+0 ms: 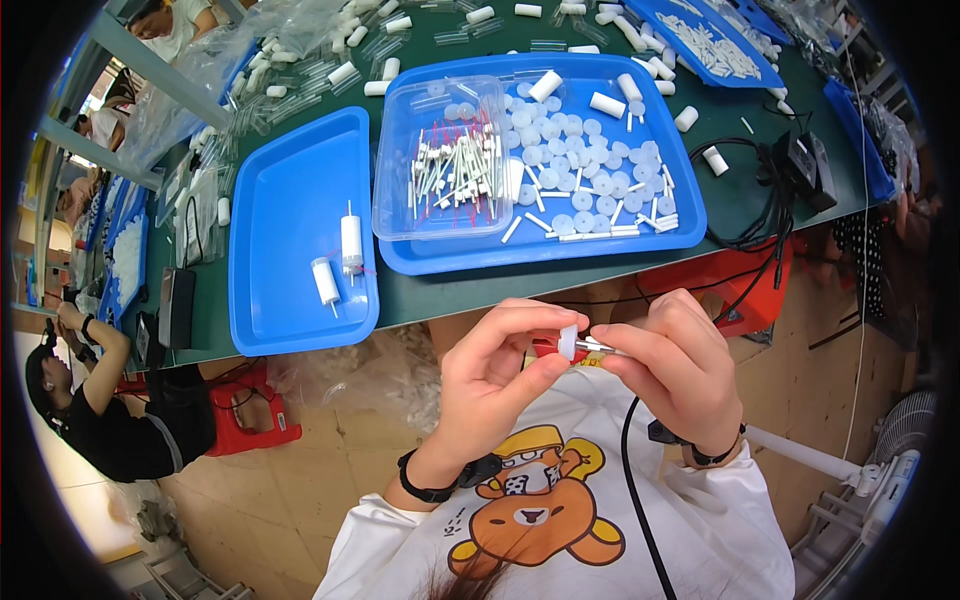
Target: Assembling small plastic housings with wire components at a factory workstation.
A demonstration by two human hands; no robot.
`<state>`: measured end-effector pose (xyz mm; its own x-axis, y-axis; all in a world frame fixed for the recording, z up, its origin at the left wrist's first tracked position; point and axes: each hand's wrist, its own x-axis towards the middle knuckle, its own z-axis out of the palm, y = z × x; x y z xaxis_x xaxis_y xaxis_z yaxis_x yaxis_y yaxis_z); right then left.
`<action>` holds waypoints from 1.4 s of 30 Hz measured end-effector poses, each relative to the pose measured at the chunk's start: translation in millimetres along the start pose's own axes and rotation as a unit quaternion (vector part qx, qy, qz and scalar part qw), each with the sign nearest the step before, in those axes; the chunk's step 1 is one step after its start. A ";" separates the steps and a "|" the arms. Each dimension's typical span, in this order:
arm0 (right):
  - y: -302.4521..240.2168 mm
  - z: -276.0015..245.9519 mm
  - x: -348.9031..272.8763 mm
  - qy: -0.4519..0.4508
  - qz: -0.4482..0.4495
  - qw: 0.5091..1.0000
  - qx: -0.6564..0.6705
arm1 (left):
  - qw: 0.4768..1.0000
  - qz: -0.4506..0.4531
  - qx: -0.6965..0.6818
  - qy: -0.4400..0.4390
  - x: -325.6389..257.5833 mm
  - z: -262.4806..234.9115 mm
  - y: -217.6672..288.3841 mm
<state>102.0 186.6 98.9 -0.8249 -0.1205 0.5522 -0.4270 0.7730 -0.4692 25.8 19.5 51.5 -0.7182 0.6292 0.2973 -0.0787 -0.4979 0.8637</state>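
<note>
Nearest the camera, a white shirt (700, 520) with a cartoon bear print is seen at the lower edge, and a black cable (632, 470) runs up across it. Just above it, the left hand (490, 385) and the right hand (675, 365) are held close together in front of the table edge. A small white disc (568, 342) is pinched between the left thumb and forefinger, the other fingers being curled loosely. A thin metal pin (598, 347) is gripped by the closed fingertips of the right hand, and its tip is met by the disc. Whether the pin is already pushed into the disc cannot be told.

Beyond the hands, a green table (740, 195) is covered with trays. Two white cylinders (340, 258) with pins are laid in the blue tray (290, 200) on the left. A larger blue tray (545, 255) in the middle is strewn with white discs and short sticks, and a clear plastic box (445, 160) of pinned parts is set on its left half. A black adapter (805, 165) is placed at the right. Another person (110, 420) is seated at the far left.
</note>
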 end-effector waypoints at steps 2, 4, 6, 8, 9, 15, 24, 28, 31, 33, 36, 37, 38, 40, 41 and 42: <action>0.1 0.2 0.0 -0.003 -0.004 1.000 -0.005 | 1.000 -0.006 0.001 -0.003 -0.8 -0.1 0.6; 0.2 -0.1 0.0 -0.006 -0.009 1.000 -0.009 | 1.000 -0.012 0.004 -0.001 -1.0 -0.1 1.5; 0.2 -1.4 -0.1 -0.024 -0.031 0.998 -0.047 | 1.000 -0.018 0.007 0.001 -1.2 -0.7 2.2; 2.3 1.1 -2.4 -0.033 -0.046 0.997 -0.055 | 0.999 -0.024 0.021 0.002 -1.4 -1.1 2.7; 2.8 1.9 -3.4 -0.042 -0.062 0.995 -0.062 | 0.999 -0.025 0.020 0.001 -1.6 -1.5 3.3; -1.1 5.7 -2.9 -0.018 -0.048 0.998 -0.025 | 0.998 -0.046 0.030 -0.001 -2.8 -3.1 5.9; -3.4 7.3 -3.4 -0.053 0.068 0.986 0.143 | 0.967 0.019 0.250 -0.042 4.6 -8.6 22.7; -2.9 4.1 -3.2 -0.109 0.144 0.954 0.238 | 0.973 0.001 0.227 -0.047 1.3 -8.7 23.4; -0.6 10.4 -5.1 -0.102 0.195 0.909 0.355 | 0.968 0.011 0.248 -0.030 -0.9 -5.8 19.5; -1.8 13.1 -6.3 -0.099 0.234 0.895 0.367 | 0.962 0.028 0.271 -0.018 -1.6 -7.6 19.1; -0.3 17.2 -10.6 -0.101 0.219 0.892 0.383 | 0.966 -0.014 0.252 -0.053 -3.3 -16.1 21.1; -0.6 17.2 -10.3 -0.101 0.220 0.892 0.382 | 0.967 -0.009 0.252 -0.046 -4.9 -18.9 19.9; -1.1 17.3 -9.6 -0.106 0.176 0.936 0.285 | 0.967 -0.004 0.252 -0.040 -6.3 -20.3 18.4; -2.6 17.0 -7.6 -0.110 0.130 0.968 0.184 | 0.973 -0.001 0.230 -0.022 -10.2 -21.1 15.7; -4.1 16.1 -5.9 -0.075 0.127 0.975 0.169 | 0.978 0.002 0.210 -0.003 -12.0 -21.6 15.0; -4.6 16.0 -4.9 -0.040 0.123 0.980 0.153 | 0.978 0.001 0.209 -0.003 -12.9 -21.8 15.3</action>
<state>102.1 173.6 87.3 -0.9379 -0.0123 0.3466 -0.2929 0.5637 -0.7723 18.8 -9.2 51.9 -0.7142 0.6319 0.3012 0.2139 -0.2127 0.9534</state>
